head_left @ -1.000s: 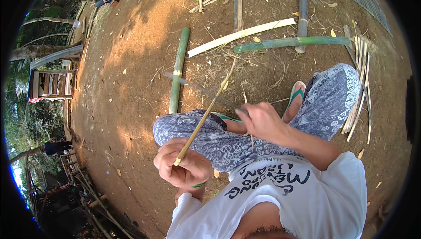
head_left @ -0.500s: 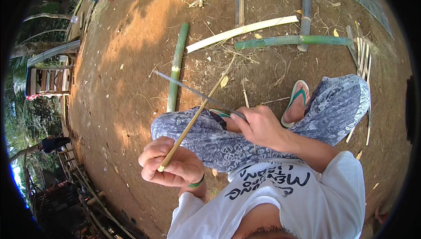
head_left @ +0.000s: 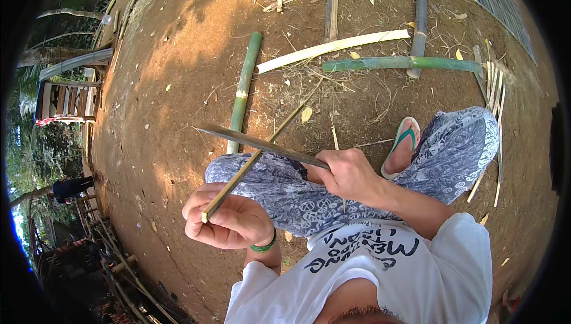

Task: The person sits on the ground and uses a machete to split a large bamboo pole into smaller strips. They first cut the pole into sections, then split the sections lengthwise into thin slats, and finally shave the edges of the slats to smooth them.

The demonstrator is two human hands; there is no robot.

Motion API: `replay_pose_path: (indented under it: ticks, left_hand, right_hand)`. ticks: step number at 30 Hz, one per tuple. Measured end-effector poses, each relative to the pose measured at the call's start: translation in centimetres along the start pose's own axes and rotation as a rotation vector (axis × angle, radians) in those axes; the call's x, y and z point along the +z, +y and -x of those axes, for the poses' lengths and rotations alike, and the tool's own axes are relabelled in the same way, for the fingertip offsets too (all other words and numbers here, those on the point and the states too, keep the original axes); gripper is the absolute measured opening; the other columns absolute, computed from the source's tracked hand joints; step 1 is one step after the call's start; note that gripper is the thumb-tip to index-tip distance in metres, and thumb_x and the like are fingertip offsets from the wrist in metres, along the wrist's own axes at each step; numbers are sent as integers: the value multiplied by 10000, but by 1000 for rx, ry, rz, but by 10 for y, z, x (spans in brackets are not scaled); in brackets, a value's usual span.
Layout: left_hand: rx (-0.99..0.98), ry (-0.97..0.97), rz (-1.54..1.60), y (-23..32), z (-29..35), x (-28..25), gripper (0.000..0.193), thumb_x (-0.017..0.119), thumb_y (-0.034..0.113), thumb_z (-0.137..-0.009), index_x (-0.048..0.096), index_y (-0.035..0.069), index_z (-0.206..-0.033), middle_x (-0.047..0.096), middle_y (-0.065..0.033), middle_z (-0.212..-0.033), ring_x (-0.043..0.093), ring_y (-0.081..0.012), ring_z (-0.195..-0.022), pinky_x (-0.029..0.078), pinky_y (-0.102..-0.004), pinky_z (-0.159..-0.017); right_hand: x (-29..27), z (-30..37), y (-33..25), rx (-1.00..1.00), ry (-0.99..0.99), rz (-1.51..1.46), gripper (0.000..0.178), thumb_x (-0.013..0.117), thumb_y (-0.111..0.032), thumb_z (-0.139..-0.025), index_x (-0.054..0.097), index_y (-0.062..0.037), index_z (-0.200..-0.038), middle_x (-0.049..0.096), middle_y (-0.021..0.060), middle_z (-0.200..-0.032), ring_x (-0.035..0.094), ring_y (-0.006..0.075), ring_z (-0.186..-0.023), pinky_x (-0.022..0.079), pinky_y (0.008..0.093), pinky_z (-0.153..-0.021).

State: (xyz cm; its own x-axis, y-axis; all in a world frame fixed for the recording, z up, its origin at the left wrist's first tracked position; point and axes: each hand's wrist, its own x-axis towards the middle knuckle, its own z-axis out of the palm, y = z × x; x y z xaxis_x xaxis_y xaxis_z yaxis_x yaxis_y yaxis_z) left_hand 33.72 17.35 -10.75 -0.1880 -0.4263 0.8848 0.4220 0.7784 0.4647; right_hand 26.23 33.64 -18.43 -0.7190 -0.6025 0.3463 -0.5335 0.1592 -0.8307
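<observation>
Seated on bare brown dirt point(head_left: 148, 104), knees out. My left hand point(head_left: 229, 220) is closed on a slim bamboo stick point(head_left: 233, 183), pinched between thumb and fingers near its blunt end; a green band point(head_left: 264, 244) sits on that wrist. The stick slants up and away to the right, over my patterned trousers point(head_left: 285, 202), its far end narrowing above the ground litter. My right hand point(head_left: 350, 175) is wrapped round the grip end of a long dark knife point(head_left: 259, 142), thumb along it. The blade points left and crosses over the stick about mid-length; whether the edge bites, I cannot tell.

Ground ahead: a green bamboo length point(head_left: 244, 86) beyond my left knee, a pale split strip point(head_left: 333, 49) to its right, a second green length point(head_left: 369, 63) crossing a grey pole point(head_left: 420, 32). Right side: thin slats point(head_left: 497, 98) fanned out. Yellow leaf point(head_left: 306, 114) close beside the stick.
</observation>
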Motion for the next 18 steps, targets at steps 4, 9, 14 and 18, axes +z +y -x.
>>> replay_pose_path:
  ticks: [4, 9, 14, 18]
  left_hand:
    - [-18, -68, 120, 1, -2, -4, 154, 462, 121, -1050, 446, 11, -1157, 548, -146, -982, 557, -217, -854, 495, -317, -751]
    - [-7, -17, 102, -5, -1, -1, 150, 460, 115, -1055, 453, 9, -1160, 546, -143, -953, 551, -209, -850, 495, -324, -755]
    - [-40, 31, -30, -13, -10, 1, 161, 474, 165, -1046, 419, 29, -1111, 513, -121, -936, 524, -172, -732, 411, -298, -637]
    - [-51, 56, -25, -14, -10, 2, 158, 468, 163, -1048, 423, 20, -1097, 505, -113, -940, 514, -174, -729, 429, -301, -652]
  right_hand:
    - [15, 7, 111, 347, -173, 302, 382, 564, -235, -985, 670, 42, -744, 624, 242, -587, 669, 395, -570, 534, 492, -527]
    - [9, -3, 56, 264, -119, 145, 336, 597, -231, -958, 659, 17, -740, 579, 251, -586, 613, 443, -569, 497, 509, -557]
    - [26, -13, 120, 476, -204, 246, 334, 593, -218, -961, 687, 40, -771, 620, 260, -606, 653, 420, -577, 547, 492, -564]
    - [22, -15, 147, 435, -209, 319, 368, 587, -248, -970, 683, 59, -791, 619, 275, -609, 657, 438, -591, 542, 512, -581]
